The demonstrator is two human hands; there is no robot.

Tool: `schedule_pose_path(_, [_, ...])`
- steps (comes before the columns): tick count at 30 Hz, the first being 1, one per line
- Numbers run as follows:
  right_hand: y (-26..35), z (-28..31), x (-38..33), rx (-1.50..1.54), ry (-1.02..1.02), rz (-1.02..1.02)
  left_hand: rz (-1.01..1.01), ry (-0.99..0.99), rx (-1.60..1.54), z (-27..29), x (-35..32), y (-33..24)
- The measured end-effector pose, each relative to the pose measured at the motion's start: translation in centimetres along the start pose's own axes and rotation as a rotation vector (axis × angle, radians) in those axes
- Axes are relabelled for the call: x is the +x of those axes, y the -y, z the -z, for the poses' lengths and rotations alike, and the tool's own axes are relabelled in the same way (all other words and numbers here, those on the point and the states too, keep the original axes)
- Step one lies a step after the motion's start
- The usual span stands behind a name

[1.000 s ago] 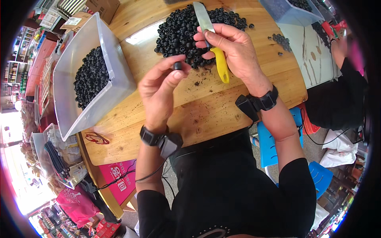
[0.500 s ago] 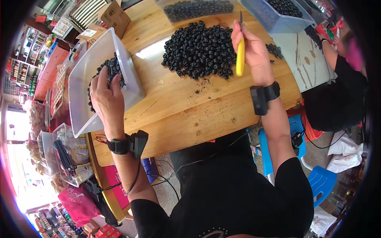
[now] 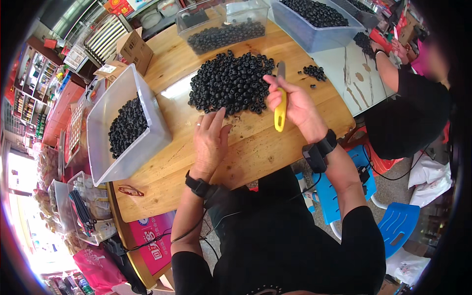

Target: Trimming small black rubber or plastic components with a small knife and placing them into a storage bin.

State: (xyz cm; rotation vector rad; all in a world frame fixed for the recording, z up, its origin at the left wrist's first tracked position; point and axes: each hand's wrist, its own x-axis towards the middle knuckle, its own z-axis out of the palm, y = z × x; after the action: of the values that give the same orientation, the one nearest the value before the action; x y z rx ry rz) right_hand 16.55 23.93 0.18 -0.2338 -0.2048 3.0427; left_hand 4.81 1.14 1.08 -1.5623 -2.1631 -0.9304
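Observation:
A large heap of small round black berry-like pieces (image 3: 228, 81), many with a ringed end, lies on the wooden table (image 3: 196, 152). At its near edge my left hand (image 3: 210, 142) reaches with extended fingers, their tips by the closest pieces; I see nothing held. My right hand (image 3: 295, 105) is closed round the yellow handle of a small knife (image 3: 280, 110), its blade pointing up and away beside the heap's right side. To the left stands a clear plastic tub (image 3: 155, 130) partly filled with the same pieces (image 3: 129, 125).
Two more clear bins, one (image 3: 184, 27) at the back and another (image 3: 314, 39) at the back right, hold black pieces. A small cluster (image 3: 314, 73) lies right of the heap. Red-framed glasses (image 3: 131, 191) rest near the left edge. A co-worker's arm (image 3: 388, 69) is at the right.
My left hand has come out of the left tub and moved right to the heap's near edge. My right hand, still holding the knife, has shifted lower and left. The view has also shifted.

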Motion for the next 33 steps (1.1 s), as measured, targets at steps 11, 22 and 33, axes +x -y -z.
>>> schedule_pose_path(11, [0.5, -0.9, -1.6, -0.572, -0.132, 0.282, 0.168, 0.037, 0.067, -3.0, -1.9, 2.3])
schedule_pose_path(22, [8.5, 0.0, -0.3, -1.298, -0.48, 0.575, 0.202, 0.072, 0.105, -3.4, -2.0, 2.6])
schedule_pose_path(33, [9.9, 1.3, 4.4, -2.331, -0.789, 0.491, 0.312, -0.079, -0.138, -3.2, -1.0, 4.0])
